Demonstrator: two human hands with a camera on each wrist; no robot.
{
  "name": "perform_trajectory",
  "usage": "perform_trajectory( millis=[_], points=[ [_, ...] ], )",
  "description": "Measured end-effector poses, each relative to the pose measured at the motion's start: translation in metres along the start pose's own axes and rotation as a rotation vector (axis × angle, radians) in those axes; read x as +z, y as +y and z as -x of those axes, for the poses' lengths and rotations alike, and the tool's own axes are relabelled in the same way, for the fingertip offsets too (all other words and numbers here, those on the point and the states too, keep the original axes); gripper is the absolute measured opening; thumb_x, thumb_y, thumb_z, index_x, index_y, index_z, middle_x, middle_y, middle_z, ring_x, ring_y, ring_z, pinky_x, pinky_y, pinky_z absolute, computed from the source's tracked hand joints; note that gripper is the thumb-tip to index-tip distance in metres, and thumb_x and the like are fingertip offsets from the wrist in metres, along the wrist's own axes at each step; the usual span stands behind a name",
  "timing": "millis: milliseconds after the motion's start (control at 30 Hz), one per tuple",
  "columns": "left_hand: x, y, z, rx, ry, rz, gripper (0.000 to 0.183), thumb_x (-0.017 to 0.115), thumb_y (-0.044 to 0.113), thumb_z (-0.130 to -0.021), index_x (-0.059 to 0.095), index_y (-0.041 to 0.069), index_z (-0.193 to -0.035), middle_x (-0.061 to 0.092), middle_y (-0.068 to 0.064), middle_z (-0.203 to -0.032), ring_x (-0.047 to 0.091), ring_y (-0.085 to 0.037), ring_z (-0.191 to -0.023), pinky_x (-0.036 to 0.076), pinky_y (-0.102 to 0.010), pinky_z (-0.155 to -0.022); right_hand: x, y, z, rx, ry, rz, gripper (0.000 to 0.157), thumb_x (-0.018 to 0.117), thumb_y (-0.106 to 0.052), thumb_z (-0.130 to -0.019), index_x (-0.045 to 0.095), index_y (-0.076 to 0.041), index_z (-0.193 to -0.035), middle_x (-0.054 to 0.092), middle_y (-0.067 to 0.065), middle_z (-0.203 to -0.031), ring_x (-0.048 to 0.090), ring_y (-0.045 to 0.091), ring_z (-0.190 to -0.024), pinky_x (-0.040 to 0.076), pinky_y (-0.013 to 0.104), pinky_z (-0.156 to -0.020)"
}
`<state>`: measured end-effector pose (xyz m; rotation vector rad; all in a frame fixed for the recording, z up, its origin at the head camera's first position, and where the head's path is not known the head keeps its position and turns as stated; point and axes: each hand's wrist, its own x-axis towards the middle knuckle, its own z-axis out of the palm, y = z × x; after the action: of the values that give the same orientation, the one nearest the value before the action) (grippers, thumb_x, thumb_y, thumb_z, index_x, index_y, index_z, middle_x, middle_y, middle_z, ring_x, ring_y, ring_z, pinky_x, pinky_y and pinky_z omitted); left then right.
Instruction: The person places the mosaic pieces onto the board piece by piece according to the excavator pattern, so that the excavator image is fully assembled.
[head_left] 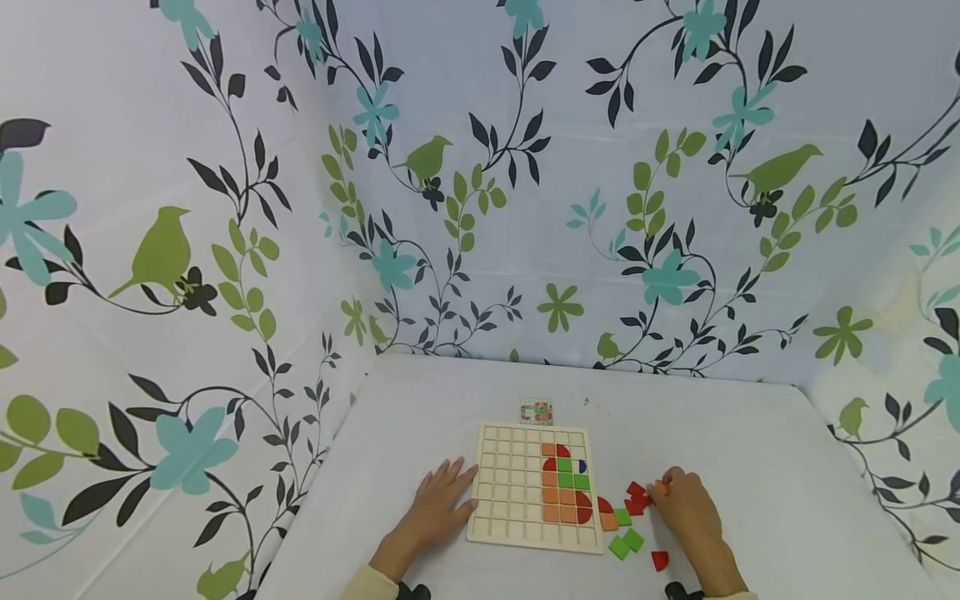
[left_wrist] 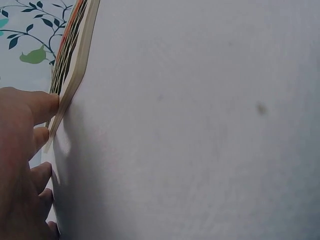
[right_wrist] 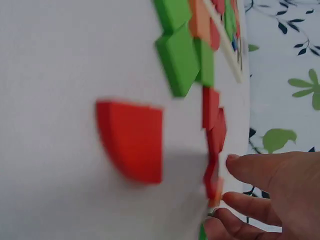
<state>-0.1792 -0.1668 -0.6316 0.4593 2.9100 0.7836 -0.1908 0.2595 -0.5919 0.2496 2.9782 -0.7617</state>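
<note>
My left hand [head_left: 438, 504] rests with extended fingers along the left edge of a pale wooden grid board [head_left: 510, 492]. In the left wrist view, fingertips [left_wrist: 47, 102] touch the board's side. Orange, green and red pieces, plus a blue-and-white one [head_left: 580, 467], fill cells toward the board's right side. My right hand [head_left: 686, 504] reaches down among loose pieces right of the board. Its fingertips touch an orange piece [right_wrist: 216, 192] beside overlapping red pieces [head_left: 636, 500]; a gap shows between thumb and index finger in the right wrist view.
Loose green squares [head_left: 625, 543], an orange piece [head_left: 608, 521] and a red quarter-round piece [head_left: 660, 560] lie on the white table [head_left: 720, 425]. Behind the board is a small patterned card [head_left: 537, 411]. Patterned cloth [head_left: 480, 275] encloses the table's back and sides.
</note>
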Motion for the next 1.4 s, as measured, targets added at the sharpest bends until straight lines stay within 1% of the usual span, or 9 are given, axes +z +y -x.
perform_trajectory(
  millis=[100,233,400,533,800,967,1100,1267,1400],
  points=[
    [0.000,-0.001,0.000,-0.005,0.003,-0.009,0.061,0.060,0.042,-0.106,0.047,0.018,-0.160,0.036,-0.016,-0.170,0.027,-0.044,-0.158,0.019,-0.071,-0.126,-0.001,0.007,-0.002,-0.004,-0.007,-0.017,0.030,0.071,-0.016,-0.099,0.060,0.011,-0.107,0.059,0.016,-0.085,0.054,0.025,-0.073,0.048,0.034,-0.060],
    [0.001,-0.002,-0.001,-0.002,0.007,-0.015,0.061,0.060,0.042,-0.105,0.047,0.019,-0.160,0.037,-0.015,-0.170,0.028,-0.043,-0.158,0.019,-0.070,-0.126,0.001,0.009,-0.006,-0.050,0.032,-0.046,0.022,0.067,-0.010,-0.100,0.060,0.010,-0.103,0.059,0.016,-0.082,0.054,0.025,-0.071,0.048,0.035,-0.059],
    [0.004,-0.003,-0.001,0.005,0.007,-0.019,0.061,0.060,0.043,-0.105,0.048,0.019,-0.160,0.037,-0.015,-0.169,0.029,-0.044,-0.158,0.020,-0.071,-0.125,0.009,0.011,-0.016,-0.112,0.085,-0.029,0.023,0.068,-0.005,-0.097,0.061,0.012,-0.110,0.060,0.024,-0.093,0.058,0.030,-0.078,0.059,0.046,-0.072],
    [0.005,-0.002,-0.001,0.004,0.013,-0.012,0.061,0.061,0.041,-0.105,0.048,0.018,-0.159,0.038,-0.016,-0.169,0.028,-0.045,-0.158,0.019,-0.071,-0.125,0.013,0.011,-0.028,-0.160,0.093,-0.027,0.028,0.068,-0.003,-0.096,0.061,0.014,-0.117,0.062,0.029,-0.102,0.061,0.033,-0.082,0.061,0.053,-0.080],
    [0.003,0.000,0.000,-0.008,0.002,-0.005,0.061,0.061,0.042,-0.105,0.047,0.018,-0.160,0.036,-0.015,-0.170,0.027,-0.043,-0.159,0.018,-0.070,-0.126,0.017,0.008,-0.042,-0.088,0.024,-0.094,0.035,0.070,-0.014,-0.098,0.060,0.013,-0.118,0.061,0.025,-0.103,0.059,0.030,-0.084,0.058,0.047,-0.075],
    [0.001,0.000,0.001,-0.003,0.001,-0.002,0.061,0.061,0.042,-0.105,0.048,0.018,-0.160,0.036,-0.015,-0.170,0.028,-0.043,-0.159,0.019,-0.070,-0.126,0.009,0.000,-0.034,-0.056,-0.046,-0.002,0.040,0.073,-0.025,-0.097,0.061,0.007,-0.118,0.063,0.021,-0.101,0.058,0.030,-0.086,0.054,0.053,-0.079],
    [0.001,-0.001,0.001,-0.012,0.000,-0.016,0.061,0.060,0.043,-0.105,0.047,0.019,-0.160,0.035,-0.014,-0.170,0.027,-0.042,-0.159,0.019,-0.069,-0.127,0.004,-0.009,-0.021,-0.100,-0.102,0.071,0.028,0.075,-0.023,-0.096,0.065,-0.001,-0.111,0.063,0.015,-0.098,0.059,0.029,-0.087,0.049,0.057,-0.079],
    [0.000,-0.001,0.001,-0.010,0.006,-0.021,0.061,0.060,0.043,-0.105,0.047,0.019,-0.160,0.036,-0.014,-0.170,0.027,-0.043,-0.159,0.019,-0.070,-0.126,0.007,-0.014,-0.012,-0.168,-0.102,0.029,0.010,0.072,-0.011,-0.097,0.065,-0.006,-0.103,0.063,0.011,-0.095,0.061,0.026,-0.085,0.046,0.054,-0.077],
    [0.001,-0.001,0.000,0.002,0.004,-0.008,0.061,0.060,0.043,-0.105,0.047,0.019,-0.160,0.036,-0.015,-0.170,0.027,-0.043,-0.159,0.019,-0.071,-0.126,0.008,-0.017,-0.012,-0.173,-0.120,0.012,0.015,0.076,-0.012,-0.096,0.064,-0.007,-0.103,0.064,0.009,-0.095,0.061,0.024,-0.086,0.047,0.055,-0.078]
  ],
)
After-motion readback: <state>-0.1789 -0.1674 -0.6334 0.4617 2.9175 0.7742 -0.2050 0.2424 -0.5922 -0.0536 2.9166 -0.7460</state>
